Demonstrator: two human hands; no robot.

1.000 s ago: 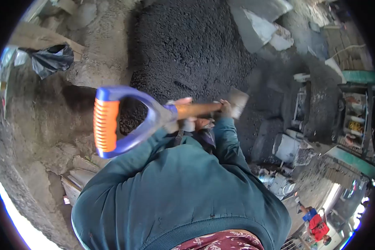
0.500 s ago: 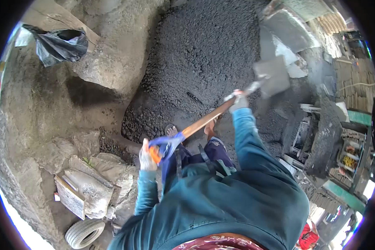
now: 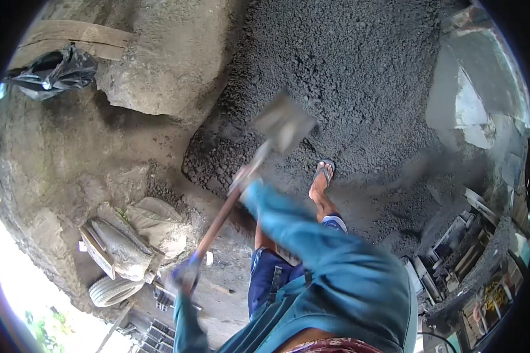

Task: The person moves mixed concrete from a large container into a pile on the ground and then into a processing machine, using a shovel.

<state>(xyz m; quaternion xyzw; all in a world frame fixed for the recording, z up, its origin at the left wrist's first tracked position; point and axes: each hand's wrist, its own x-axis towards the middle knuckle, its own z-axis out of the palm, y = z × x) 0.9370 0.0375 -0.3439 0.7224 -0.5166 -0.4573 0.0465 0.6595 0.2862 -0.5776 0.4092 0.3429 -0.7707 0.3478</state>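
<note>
Shovel (image 3: pixel 218 223) runs slantwise up the middle of the view, held in both hands with its blade raised off the ground. Nearest the camera, the left hand (image 3: pixel 185 276) is wrapped round the blue grip (image 3: pixel 189 266) at the low end of the wooden shaft. Its fingers are curled shut about the grip, though motion blur smears them and single fingers cannot be told apart. A teal sleeve (image 3: pixel 182 320) runs from that hand down to the bottom edge, where it is cut off.

Further up the shaft, the right hand (image 3: pixel 244 176) is closed on the wood just below the blade's neck. It may be gloved, but the blur makes that hard to judge. The right arm's sleeve is a streak of blue behind it. Beside that arm a foot in a flip-flop (image 3: pixel 323 176) stands at the foot of the gravel.

Beyond the right hand, the grey blade (image 3: pixel 282 122) hangs tilted over the near edge of the dark gravel heap (image 3: pixel 359 76), not touching it; whether it carries any load cannot be made out.

Left of the shaft lie a pale sack (image 3: pixel 150 220) and a tyre (image 3: pixel 112 290). Farther off sit a large grey lump of concrete (image 3: pixel 165 59) and a black plastic bag (image 3: pixel 50 73).
</note>
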